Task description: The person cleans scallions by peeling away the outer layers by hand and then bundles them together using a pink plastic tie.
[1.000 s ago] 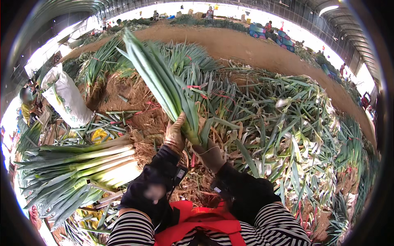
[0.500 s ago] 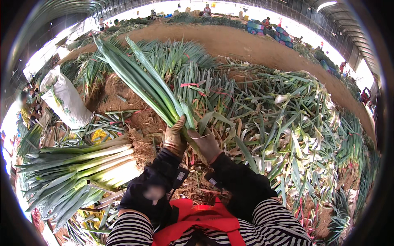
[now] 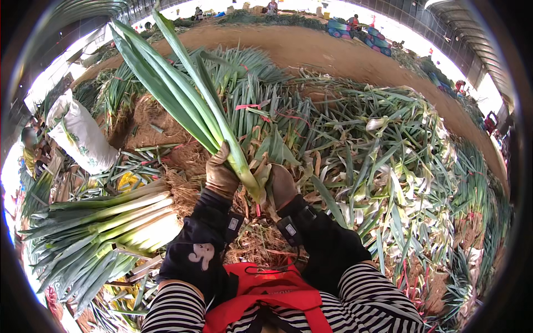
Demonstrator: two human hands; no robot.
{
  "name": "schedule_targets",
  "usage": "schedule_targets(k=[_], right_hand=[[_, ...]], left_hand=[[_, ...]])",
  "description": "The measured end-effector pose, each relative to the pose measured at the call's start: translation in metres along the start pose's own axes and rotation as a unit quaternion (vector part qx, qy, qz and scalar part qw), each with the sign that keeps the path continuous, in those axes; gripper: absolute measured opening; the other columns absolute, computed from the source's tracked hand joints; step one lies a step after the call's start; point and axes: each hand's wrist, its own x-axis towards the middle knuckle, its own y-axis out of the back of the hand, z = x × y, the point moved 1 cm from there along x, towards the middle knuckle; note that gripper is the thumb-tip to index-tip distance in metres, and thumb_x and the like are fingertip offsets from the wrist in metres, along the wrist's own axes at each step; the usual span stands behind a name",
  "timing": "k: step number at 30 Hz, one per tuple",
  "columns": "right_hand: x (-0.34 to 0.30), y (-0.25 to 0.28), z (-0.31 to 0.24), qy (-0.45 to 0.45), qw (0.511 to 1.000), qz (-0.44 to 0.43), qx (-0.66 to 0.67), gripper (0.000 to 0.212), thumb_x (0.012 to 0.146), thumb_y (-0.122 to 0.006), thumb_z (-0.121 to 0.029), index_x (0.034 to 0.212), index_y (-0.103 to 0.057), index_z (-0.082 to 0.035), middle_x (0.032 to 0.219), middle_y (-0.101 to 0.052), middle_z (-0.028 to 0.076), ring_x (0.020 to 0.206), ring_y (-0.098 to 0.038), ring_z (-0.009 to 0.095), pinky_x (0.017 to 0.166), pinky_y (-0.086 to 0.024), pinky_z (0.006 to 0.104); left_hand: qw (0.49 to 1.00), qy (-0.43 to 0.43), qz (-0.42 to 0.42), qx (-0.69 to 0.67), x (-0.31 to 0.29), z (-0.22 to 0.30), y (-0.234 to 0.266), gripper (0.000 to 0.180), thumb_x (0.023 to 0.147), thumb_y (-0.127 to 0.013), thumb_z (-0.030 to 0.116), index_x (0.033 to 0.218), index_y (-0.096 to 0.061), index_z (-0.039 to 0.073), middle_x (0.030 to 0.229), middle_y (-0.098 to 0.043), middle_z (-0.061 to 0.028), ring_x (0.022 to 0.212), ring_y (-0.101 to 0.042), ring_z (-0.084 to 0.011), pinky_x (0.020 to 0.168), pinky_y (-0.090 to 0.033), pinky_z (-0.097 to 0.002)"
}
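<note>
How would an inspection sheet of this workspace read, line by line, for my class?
Surface: brown earthen ground, largely plant-covered nearby.
Things: long green leek with pale base, held slanting; stacked green-and-white leeks at left.
Clutter: loose heap of green and whitish leaves at right.
Hands: tan-gloved left hand grips the leek; greyish-gloved right hand beside its base, grip unclear.
Cables: thin black cord across red cloth apron.
Surroundings: bulging white sack; distant people.

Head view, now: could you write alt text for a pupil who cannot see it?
A gloved left hand grips a large leek, the right hand at its pale base. More leeks lie left; loose leaves are heaped right.
</note>
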Motion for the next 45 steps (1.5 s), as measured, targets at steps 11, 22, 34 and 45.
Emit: schedule_targets(k=[11, 22, 34, 45], right_hand=[[-0.033, 0.002, -0.027, 0.146, 0.801, -0.179, -0.553, 0.034, 0.088, -0.061, -0.023, 0.115, -0.059, -0.001, 0.094, -0.064, 0.006, 0.083, -0.062, 0.017, 0.076, -0.049, 0.0342], [-0.101, 0.033, -0.071, -0.315, 0.616, -0.312, -0.651, 0.051, 0.073, -0.075, -0.04, 0.105, -0.063, -0.002, 0.079, -0.066, 0.013, 0.071, -0.063, 0.019, 0.067, -0.047, 0.0343], [-0.198, 0.107, -0.154, -0.307, 0.614, -0.433, -0.585, 0.036, 0.079, -0.063, -0.033, 0.093, -0.064, 0.001, 0.08, -0.064, 0.019, 0.076, -0.064, 0.027, 0.07, -0.049, 0.0385], [0.011, 0.254, -0.311, -0.079, 0.476, -0.082, -0.872, 0.039, 0.078, -0.065, -0.037, 0.103, -0.063, -0.007, 0.099, -0.065, 0.01, 0.091, -0.061, 0.024, 0.079, -0.049, 0.0383]], left_hand=[[0.998, -0.054, 0.003, 0.013, 0.024, 0.039, 0.033, 0.037, 0.087, -0.061, 0.038, 0.101, -0.059, 0.004, 0.08, -0.063, -0.0089, 0.065, -0.062, -0.023, 0.057, -0.053, -0.0353], [0.975, -0.032, 0.212, 0.049, 0.076, 0.07, 0.125, 0.024, 0.086, -0.065, 0.034, 0.084, -0.063, 0.011, 0.07, -0.061, -0.0039, 0.056, -0.058, -0.0215, 0.052, -0.051, -0.0361], [0.976, -0.024, 0.217, 0.02, 0.12, 0.105, 0.249, 0.032, 0.087, -0.059, 0.043, 0.096, -0.063, 0.012, 0.082, -0.061, -0.0029, 0.071, -0.058, -0.0218, 0.066, -0.049, -0.0382], [0.984, -0.054, 0.17, 0.029, 0.084, 0.107, 0.166, 0.028, 0.085, -0.063, 0.039, 0.098, -0.062, 0.014, 0.08, -0.059, -0.0014, 0.07, -0.056, -0.0183, 0.062, -0.048, -0.0347]])
